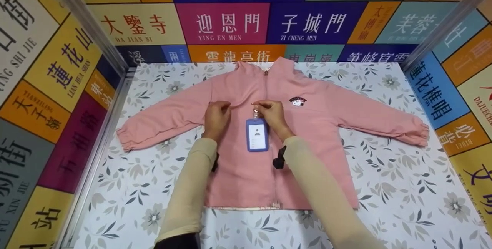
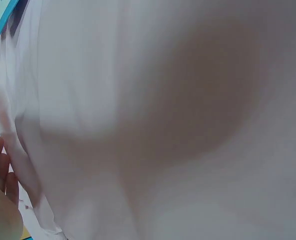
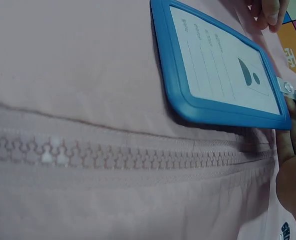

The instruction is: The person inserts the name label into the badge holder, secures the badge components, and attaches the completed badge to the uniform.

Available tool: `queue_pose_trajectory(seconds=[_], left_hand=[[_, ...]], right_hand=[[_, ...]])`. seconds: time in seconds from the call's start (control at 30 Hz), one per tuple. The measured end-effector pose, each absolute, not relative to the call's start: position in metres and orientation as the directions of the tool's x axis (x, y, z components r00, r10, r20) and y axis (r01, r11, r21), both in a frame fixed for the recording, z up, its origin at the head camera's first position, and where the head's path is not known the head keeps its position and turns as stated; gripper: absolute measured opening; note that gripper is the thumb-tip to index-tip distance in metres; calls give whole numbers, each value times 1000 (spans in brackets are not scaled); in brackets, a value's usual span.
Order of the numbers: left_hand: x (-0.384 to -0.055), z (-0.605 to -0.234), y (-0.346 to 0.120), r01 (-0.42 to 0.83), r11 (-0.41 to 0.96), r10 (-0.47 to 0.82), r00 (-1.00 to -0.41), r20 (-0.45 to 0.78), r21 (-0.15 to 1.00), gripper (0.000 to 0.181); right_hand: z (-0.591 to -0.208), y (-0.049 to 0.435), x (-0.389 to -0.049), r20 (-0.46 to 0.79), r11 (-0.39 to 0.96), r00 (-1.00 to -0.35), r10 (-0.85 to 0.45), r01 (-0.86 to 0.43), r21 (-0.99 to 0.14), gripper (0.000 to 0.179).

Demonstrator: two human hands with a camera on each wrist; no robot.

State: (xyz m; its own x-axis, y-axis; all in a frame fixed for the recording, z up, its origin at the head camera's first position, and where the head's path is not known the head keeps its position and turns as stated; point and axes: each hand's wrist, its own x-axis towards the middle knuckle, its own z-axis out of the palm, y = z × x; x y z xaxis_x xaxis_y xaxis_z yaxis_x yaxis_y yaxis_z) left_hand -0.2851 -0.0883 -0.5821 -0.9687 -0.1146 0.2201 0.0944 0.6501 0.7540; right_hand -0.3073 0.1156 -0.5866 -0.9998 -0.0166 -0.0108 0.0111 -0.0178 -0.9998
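Observation:
A pink hooded jacket [image 1: 238,164] lies spread flat, its sleeves out to both sides and its front zipper [image 3: 152,159] closed. My right hand [image 1: 272,114] pinches the metal clip [image 1: 256,111] of a blue badge holder [image 1: 257,135] between thumb and fingers. The holder, with a white card inside, rests over the chest just left of the zipper. On the jacket's left chest side, my left hand [image 1: 218,120] pinches the fabric, where a crease runs from the fingertips. The left wrist view shows mostly blurred cloth, with the left fingers [image 2: 2,162] at its edge.
Under the jacket is a white table [image 1: 153,187] with a leaf and flower print. Panels with coloured street-name signs [image 1: 223,22] stand behind it and on both sides. A small dark cartoon patch [image 1: 298,102] marks the jacket's right chest.

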Motion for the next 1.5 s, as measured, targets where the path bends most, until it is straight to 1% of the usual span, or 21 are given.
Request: queue_pose_trajectory(seconds=[0.13, 0.37, 0.5, 0.6, 0.87, 1.0, 1.2, 1.5], left_hand=[[-285, -584, -88, 64, 676, -113, -975, 190, 734, 21], [-291, -586, -85, 91, 720, -84, -973, 216, 688, 20], [-293, -586, -83, 89, 732, -87, -971, 222, 675, 21], [-294, -585, -81, 86, 742, -93, -969, 229, 665, 21], [-295, -585, -77, 94, 774, -92, -962, 258, 626, 18], [-297, -584, -76, 80, 769, -98, -966, 240, 635, 18], [-300, -582, -77, 88, 775, -89, -965, 246, 626, 17], [-301, -581, -74, 69, 782, -88, -972, 218, 619, 16]], right_hand=[[-589, 111, -308, -31, -29, -999, -34, 32, -999, 20], [-584, 105, -313, -70, 57, -997, -44, 67, -996, 21], [-581, 102, -317, -95, 38, -994, -47, 93, -995, 22], [-580, 100, -318, -117, 22, -993, -35, 116, -993, 20], [-581, 95, -320, -102, 87, -994, 26, 104, -991, 11], [-578, 92, -319, -124, 82, -991, 43, 127, -988, 12], [-574, 90, -317, -178, 78, -981, 78, 184, -980, 12], [-578, 86, -316, -175, 72, -982, 76, 180, -981, 15]])
